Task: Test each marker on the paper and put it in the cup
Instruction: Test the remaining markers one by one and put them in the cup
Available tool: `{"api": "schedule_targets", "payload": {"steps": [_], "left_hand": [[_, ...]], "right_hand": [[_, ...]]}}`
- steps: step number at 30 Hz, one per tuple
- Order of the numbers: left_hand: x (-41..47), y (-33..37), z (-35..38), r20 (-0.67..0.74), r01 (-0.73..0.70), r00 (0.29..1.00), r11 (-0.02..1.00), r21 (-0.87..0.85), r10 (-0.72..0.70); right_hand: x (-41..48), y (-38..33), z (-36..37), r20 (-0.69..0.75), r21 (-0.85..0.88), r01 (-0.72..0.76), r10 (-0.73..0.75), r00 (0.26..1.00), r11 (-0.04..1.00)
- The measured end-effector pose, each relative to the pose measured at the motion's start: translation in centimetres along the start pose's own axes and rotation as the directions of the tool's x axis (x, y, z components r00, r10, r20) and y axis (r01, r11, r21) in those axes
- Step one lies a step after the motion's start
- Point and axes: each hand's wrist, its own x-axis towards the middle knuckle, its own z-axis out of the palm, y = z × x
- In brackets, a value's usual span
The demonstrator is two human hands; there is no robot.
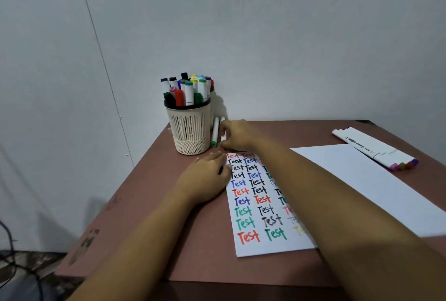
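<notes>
A cream cup [190, 131] stands at the back corner of the brown bench [144, 216]. It is full of markers with caps of many colors. Just to its right lie a green-tipped marker [214, 131] and a white marker [223, 137]. The right hand [237, 137] reaches over them, and its grip is pinched on the white marker. The left hand [205, 180] lies flat, its grip apart, with its fingers on the left edge of the paper [255, 206]. The paper is covered with the word "Test" in many colors. A blank sheet [362, 180] lies to the right, with a row of markers [379, 152] at its far corner.
</notes>
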Motion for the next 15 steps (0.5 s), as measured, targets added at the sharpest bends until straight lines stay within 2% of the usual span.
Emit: {"api": "schedule_targets", "payload": {"steps": [4, 8, 11, 15], "left_hand": [[0.0, 0.1, -0.1, -0.007, 0.002, 1.0, 1.0, -0.01, -0.002], [0.0, -0.2, -0.1, -0.015, -0.002, 1.0, 0.999, -0.042, 0.001], [0.1, -0.3, 0.1, -0.055, 0.017, 0.998, 0.991, -0.13, -0.024], [-0.2, 0.0, -0.2, -0.203, -0.04, 0.979, 0.984, -0.176, 0.003]], "right_hand": [[-0.2, 0.4, 0.1, -0.034, 0.007, -0.056, 0.057, 0.998, 0.998], [-1.4, 1.4, -1.0, -0.265, 0.314, -0.154, 0.243, 0.933, 0.937], [-3.9, 2.2, -3.0, -0.355, 0.507, -0.097, 0.311, 0.882, 0.856], [-8.6, 2.4, -5.2, -0.351, 0.738, 0.023, 0.355, 0.867, 0.674]]}}
